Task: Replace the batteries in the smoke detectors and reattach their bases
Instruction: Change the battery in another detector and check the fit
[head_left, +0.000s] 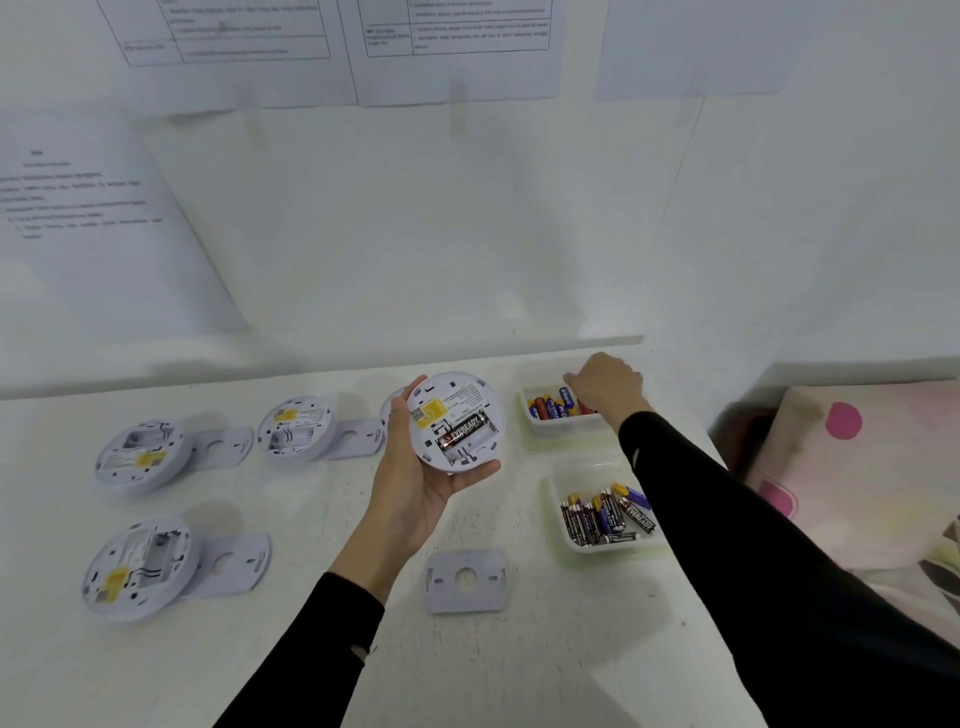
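the white table (519, 665) is set out like a work line. on its left, three open detectors (140, 452) lie backs up, each leaning on its own base (223, 447), likely so pairs stay matched. the left hand (415, 488) cups a fourth detector (457, 410) over the middle, its back tilted up so the slots show. the right hand (605, 387) dips curled fingers into the far tray (561, 427) of coloured cells; whether it pinches one i cannot tell. the near tray (608, 550) holds dark ones. a loose base plate (465, 581) waits near. one battery (462, 435) sits seated; the slot beside it looks bare.
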